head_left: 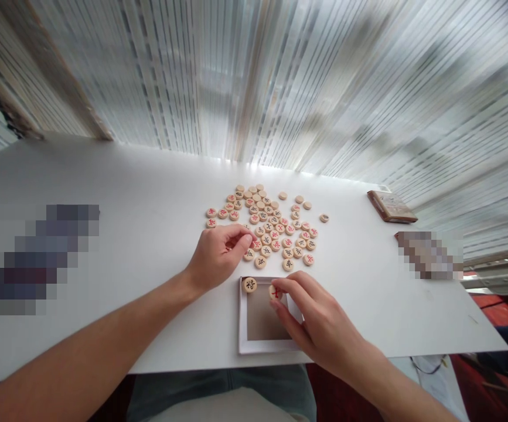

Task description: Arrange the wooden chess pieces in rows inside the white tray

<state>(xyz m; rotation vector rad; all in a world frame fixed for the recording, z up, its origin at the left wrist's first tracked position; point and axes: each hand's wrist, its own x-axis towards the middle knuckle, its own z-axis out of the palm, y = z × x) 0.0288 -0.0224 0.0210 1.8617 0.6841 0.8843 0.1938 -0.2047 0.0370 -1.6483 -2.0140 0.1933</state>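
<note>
From the head view, we are working over a white table (354, 305), where many round wooden pieces (274, 234) are lying in a loose spread. Our right hand (321, 319) is pinching a red-marked piece (275, 292) between thumb and fingers (289, 287), holding it over a shallow box (243, 322) and covering much of the box's right side. A black-marked piece (249, 285) is sitting at the box's far left corner. Our left hand (216, 258) is reaching to the near left of the spread, its fingers narrowed; it may be gripping a piece, but we are not able to make that out. Both forearms are running out of the frame below. Pixelated patches are masking things at either side, and a brown block-like object (392, 206) is lying near the right one.
</note>
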